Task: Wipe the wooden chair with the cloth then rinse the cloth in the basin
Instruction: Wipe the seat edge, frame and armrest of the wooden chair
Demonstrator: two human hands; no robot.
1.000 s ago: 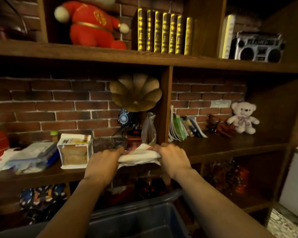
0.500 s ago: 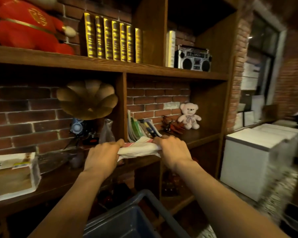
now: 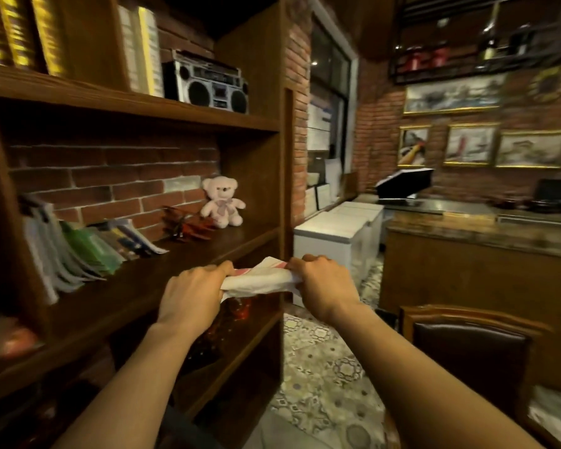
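Both arms reach forward, the left hand [image 3: 191, 291] and right hand [image 3: 325, 286] each fisted around an end of the cloth [image 3: 259, 280].

Wooden shelf unit [image 3: 188, 251] against brick. Upper shelf: silver boombox [image 3: 212, 85]. Middle shelf: pink teddy bear [image 3: 222, 202] upright in back corner, red model plane [image 3: 188, 226] just beside it, leaning books [image 3: 88, 244] left. White chest freezers [image 3: 337, 231] beyond. Framed pictures [image 3: 470, 144] on far wall.
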